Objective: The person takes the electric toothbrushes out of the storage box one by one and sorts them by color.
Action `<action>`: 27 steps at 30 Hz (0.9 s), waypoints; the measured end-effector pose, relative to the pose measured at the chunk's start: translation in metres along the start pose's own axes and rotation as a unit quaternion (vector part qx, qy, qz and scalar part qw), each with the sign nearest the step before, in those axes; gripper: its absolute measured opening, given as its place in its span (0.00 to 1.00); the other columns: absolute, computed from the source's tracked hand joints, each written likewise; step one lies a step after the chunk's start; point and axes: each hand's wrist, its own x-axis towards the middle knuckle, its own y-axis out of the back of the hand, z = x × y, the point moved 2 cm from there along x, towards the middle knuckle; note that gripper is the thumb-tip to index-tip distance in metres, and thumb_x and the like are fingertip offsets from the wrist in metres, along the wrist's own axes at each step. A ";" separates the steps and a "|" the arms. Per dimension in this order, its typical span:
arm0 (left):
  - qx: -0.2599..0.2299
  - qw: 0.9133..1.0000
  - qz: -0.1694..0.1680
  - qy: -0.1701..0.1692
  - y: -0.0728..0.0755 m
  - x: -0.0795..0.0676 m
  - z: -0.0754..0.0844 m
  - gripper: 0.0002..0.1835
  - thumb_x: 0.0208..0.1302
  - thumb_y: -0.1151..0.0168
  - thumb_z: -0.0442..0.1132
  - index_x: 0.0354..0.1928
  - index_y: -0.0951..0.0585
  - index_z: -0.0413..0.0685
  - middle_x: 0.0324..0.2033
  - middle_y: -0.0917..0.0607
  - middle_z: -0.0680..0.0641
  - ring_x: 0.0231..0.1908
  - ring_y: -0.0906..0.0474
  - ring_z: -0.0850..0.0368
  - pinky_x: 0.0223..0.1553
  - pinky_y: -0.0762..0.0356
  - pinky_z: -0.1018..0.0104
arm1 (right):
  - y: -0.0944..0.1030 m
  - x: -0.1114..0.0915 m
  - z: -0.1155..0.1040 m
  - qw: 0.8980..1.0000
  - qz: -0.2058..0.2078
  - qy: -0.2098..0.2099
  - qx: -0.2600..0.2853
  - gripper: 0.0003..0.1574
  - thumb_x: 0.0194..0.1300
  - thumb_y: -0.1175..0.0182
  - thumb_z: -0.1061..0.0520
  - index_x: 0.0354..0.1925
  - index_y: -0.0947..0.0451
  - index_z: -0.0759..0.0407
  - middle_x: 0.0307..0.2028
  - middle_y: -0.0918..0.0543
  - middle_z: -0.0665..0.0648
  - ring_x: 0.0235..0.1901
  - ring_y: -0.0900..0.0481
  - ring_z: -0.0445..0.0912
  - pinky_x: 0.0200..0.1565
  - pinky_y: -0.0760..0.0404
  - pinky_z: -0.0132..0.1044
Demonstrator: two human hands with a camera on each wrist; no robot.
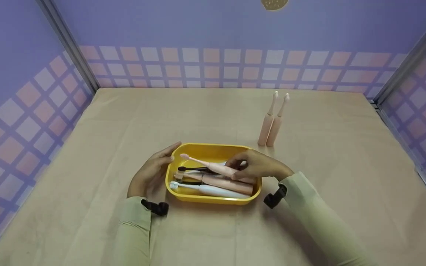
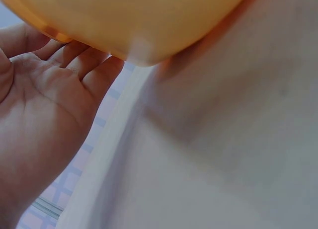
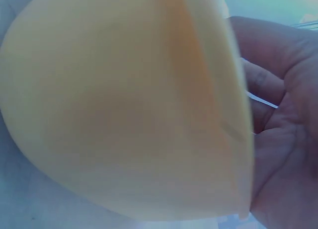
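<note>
A yellow plastic tub (image 1: 213,200) holds several electric toothbrushes. My right hand (image 1: 259,164) reaches over its right rim and pinches the handle of a light pink electric toothbrush (image 1: 220,169), whose head points left, above the others. Beneath it lie a darker pink toothbrush (image 1: 227,183), a white toothbrush (image 1: 216,191) and a black one (image 1: 198,169), partly covered. At the tub's left end my left hand (image 1: 150,170) holds the side, thumb at the rim and fingers round the outside. The right wrist view shows mostly the tub's outer wall (image 3: 109,114), hiding the pinched handle.
Two pink electric toothbrushes (image 1: 271,127) stand upright side by side on the beige tablecloth (image 1: 331,155), behind the tub's right end. Purple walls with a pink and white check band (image 1: 213,66) close off the back and both sides.
</note>
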 end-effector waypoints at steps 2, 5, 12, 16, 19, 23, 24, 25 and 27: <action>0.006 1.000 0.001 0.001 0.001 0.000 0.000 0.31 0.71 0.56 0.34 0.75 0.47 0.48 0.75 0.46 0.46 0.72 0.45 0.49 0.64 0.34 0.71 | 0.001 -0.001 0.000 1.000 0.011 -0.008 0.006 0.18 0.58 0.34 0.58 0.48 0.17 0.57 0.41 0.15 0.55 0.41 0.20 0.44 0.49 0.20 0.39; 0.008 1.000 0.001 0.002 0.001 0.000 -0.001 0.32 0.72 0.56 0.35 0.75 0.47 0.49 0.74 0.45 0.45 0.71 0.44 0.49 0.66 0.35 0.67 | 0.004 -0.003 0.000 0.999 0.032 -0.020 0.008 0.18 0.58 0.33 0.56 0.49 0.18 0.55 0.42 0.15 0.53 0.43 0.19 0.47 0.48 0.19 0.38; 0.014 1.000 0.014 0.002 0.000 0.001 -0.001 0.31 0.71 0.56 0.33 0.75 0.47 0.45 0.75 0.46 0.46 0.73 0.48 0.50 0.73 0.48 0.56 | 0.009 -0.007 0.004 0.996 0.086 -0.006 0.037 0.18 0.57 0.33 0.58 0.48 0.17 0.53 0.42 0.15 0.53 0.43 0.22 0.46 0.49 0.20 0.42; 0.012 1.000 0.022 0.005 -0.001 0.001 0.000 0.31 0.71 0.58 0.32 0.75 0.47 0.45 0.75 0.46 0.45 0.73 0.48 0.49 0.73 0.49 0.54 | 0.012 -0.010 0.003 0.990 0.119 0.024 0.066 0.19 0.56 0.33 0.60 0.49 0.17 0.57 0.43 0.16 0.57 0.43 0.21 0.46 0.48 0.18 0.39; 0.010 1.000 0.023 0.009 -0.002 0.001 0.001 0.31 0.71 0.58 0.32 0.75 0.46 0.45 0.74 0.45 0.45 0.72 0.45 0.48 0.72 0.46 0.54 | 0.015 -0.012 0.002 0.985 0.145 0.046 0.088 0.20 0.56 0.33 0.62 0.49 0.18 0.61 0.43 0.16 0.59 0.42 0.21 0.46 0.45 0.18 0.35; 0.002 1.000 0.018 0.012 -0.002 0.000 0.001 0.31 0.72 0.59 0.32 0.75 0.47 0.46 0.74 0.45 0.45 0.72 0.44 0.48 0.70 0.42 0.58 | 0.020 -0.015 0.000 0.975 0.181 0.072 0.110 0.20 0.57 0.33 0.63 0.50 0.19 0.65 0.45 0.17 0.61 0.43 0.20 0.45 0.46 0.18 0.33; -0.001 1.000 0.017 0.013 -0.002 0.000 0.001 0.31 0.72 0.59 0.32 0.75 0.47 0.47 0.74 0.45 0.45 0.72 0.44 0.48 0.70 0.41 0.59 | 0.021 -0.016 0.000 0.972 0.191 0.077 0.116 0.21 0.57 0.33 0.63 0.50 0.19 0.65 0.45 0.17 0.60 0.43 0.20 0.45 0.47 0.18 0.34; -0.004 1.000 0.017 0.013 -0.002 0.000 0.001 0.31 0.72 0.59 0.32 0.75 0.47 0.47 0.74 0.45 0.45 0.72 0.44 0.48 0.69 0.39 0.60 | 0.022 -0.017 0.000 0.969 0.200 0.081 0.120 0.21 0.57 0.33 0.63 0.50 0.19 0.66 0.46 0.17 0.60 0.43 0.20 0.44 0.48 0.18 0.34; -0.009 1.000 0.017 0.013 -0.002 0.000 0.001 0.31 0.72 0.59 0.32 0.75 0.47 0.47 0.74 0.44 0.45 0.71 0.43 0.48 0.68 0.37 0.62 | 0.024 -0.019 0.000 0.963 0.218 0.090 0.128 0.20 0.56 0.33 0.64 0.49 0.20 0.67 0.46 0.17 0.59 0.42 0.19 0.44 0.48 0.18 0.35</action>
